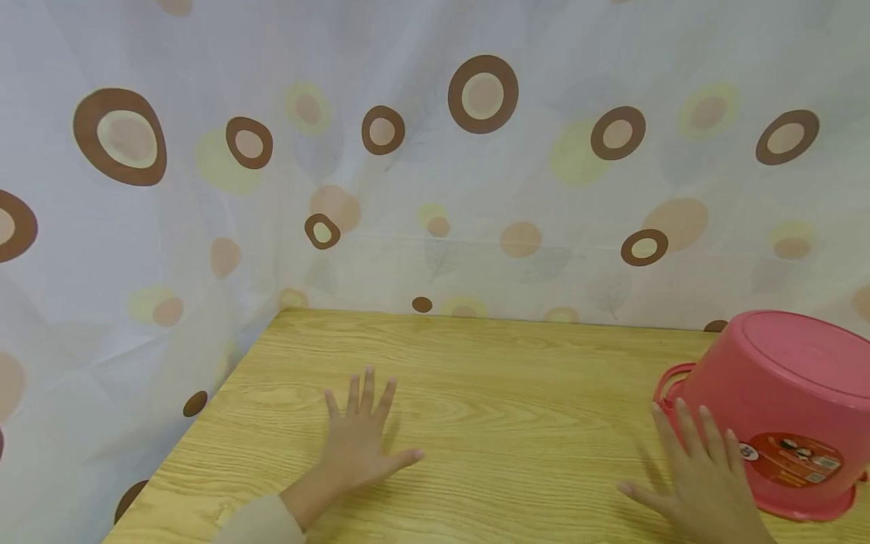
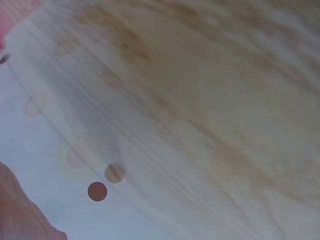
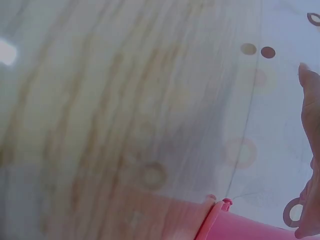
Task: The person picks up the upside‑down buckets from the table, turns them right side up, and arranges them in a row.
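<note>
My left hand (image 1: 355,447) is over the left part of the wooden table (image 1: 476,393), fingers spread and straight, holding nothing. Its edge shows at the lower left of the left wrist view. On the right, my right hand (image 1: 707,483) also has its fingers spread, with nothing in it. It overlaps the near left side of a pink bucket (image 1: 809,355) in the head view. The bucket stands upside down with its base upward, a red oval label on its side and a handle at its left. Part of the bucket's rim (image 3: 235,225) appears low in the right wrist view.
A pale curtain (image 1: 435,174) with brown, yellow and peach circles hangs behind the table and along its left side. The table's back edge meets the curtain. The bucket takes up the right end of the table, cut off by the frame.
</note>
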The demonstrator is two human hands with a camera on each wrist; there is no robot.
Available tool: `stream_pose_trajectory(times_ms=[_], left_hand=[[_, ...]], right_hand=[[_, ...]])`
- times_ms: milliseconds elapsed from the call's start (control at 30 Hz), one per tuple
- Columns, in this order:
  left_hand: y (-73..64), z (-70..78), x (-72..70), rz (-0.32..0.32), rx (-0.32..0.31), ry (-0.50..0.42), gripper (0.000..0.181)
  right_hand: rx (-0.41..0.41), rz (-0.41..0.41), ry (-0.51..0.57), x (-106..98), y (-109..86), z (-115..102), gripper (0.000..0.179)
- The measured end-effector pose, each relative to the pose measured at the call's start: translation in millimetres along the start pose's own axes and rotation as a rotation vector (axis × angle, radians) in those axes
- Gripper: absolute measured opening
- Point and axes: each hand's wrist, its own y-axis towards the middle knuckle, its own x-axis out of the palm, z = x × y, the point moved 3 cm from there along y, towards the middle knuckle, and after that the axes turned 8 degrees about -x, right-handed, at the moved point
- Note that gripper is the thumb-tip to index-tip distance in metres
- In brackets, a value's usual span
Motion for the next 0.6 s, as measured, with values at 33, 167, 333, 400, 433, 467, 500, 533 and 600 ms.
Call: stream_pose_trajectory(times_ms=[33, 167, 333, 400, 433, 467, 500, 533, 600], left_hand=[[0.5, 1.2, 0.4, -0.002, 0.001, -0.008, 0.103], [2.9, 5.5, 3.0, -0.014, -0.004, -0.016, 0.103], [7.1, 10.7, 7.6, -0.051, -0.012, -0.043, 0.103], [8.8, 13.0, 8.9, -0.061, -0.009, -0.058, 0.102], [9.7, 14.0, 9.5, -0.061, -0.003, -0.061, 0.103], [10.6, 14.9, 10.2, -0.06, 0.003, -0.064, 0.103], [11.1, 16.0, 10.6, -0.062, 0.008, -0.066, 0.103], [11.7, 17.0, 10.9, -0.062, 0.011, -0.066, 0.103], [12.6, 19.3, 11.2, -0.062, 0.019, -0.063, 0.104]], right_hand=[[0.002, 0.003, -0.003, 0.0, -1.0, 0.4, 0.115], [0.016, -0.008, -0.007, -0.1, -4.4, 2.9, 0.115], [0.03, -0.029, 0.006, -1.2, -7.8, 5.5, 0.115], [0.033, -0.033, 0.014, -1.4, -9.2, 6.6, 0.115], [0.035, -0.038, 0.017, -1.6, -9.5, 7.4, 0.115], [0.033, -0.033, 0.017, -1.3, -10.3, 8.0, 0.115], [0.031, -0.027, 0.015, -0.9, -11.2, 8.5, 0.114], [0.029, -0.019, 0.013, -0.4, -12.1, 8.9, 0.114], [0.023, 0.003, 0.002, 0.7, -14.2, 9.5, 0.114]])
